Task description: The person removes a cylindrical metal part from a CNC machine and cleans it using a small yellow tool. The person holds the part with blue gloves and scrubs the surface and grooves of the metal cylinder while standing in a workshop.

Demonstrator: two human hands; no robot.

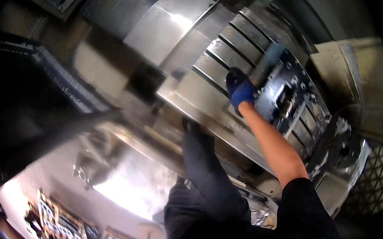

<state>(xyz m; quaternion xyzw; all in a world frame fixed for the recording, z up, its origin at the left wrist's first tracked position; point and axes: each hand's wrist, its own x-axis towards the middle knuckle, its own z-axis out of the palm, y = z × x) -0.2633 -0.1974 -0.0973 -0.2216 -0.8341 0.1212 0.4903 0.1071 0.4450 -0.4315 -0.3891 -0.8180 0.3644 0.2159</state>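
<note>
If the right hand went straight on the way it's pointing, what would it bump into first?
Probably the slotted metal table: the gloved right hand points across its surface, though whether they touch is unclear.

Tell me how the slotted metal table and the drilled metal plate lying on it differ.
The slotted metal table is the larger of the two; the drilled metal plate covers only part of it. The table is crossed by long parallel slots, while the plate shows small round holes and a bigger dark opening. The table looks pale grey, the plate darker and bluish. Both catch the light.
</note>
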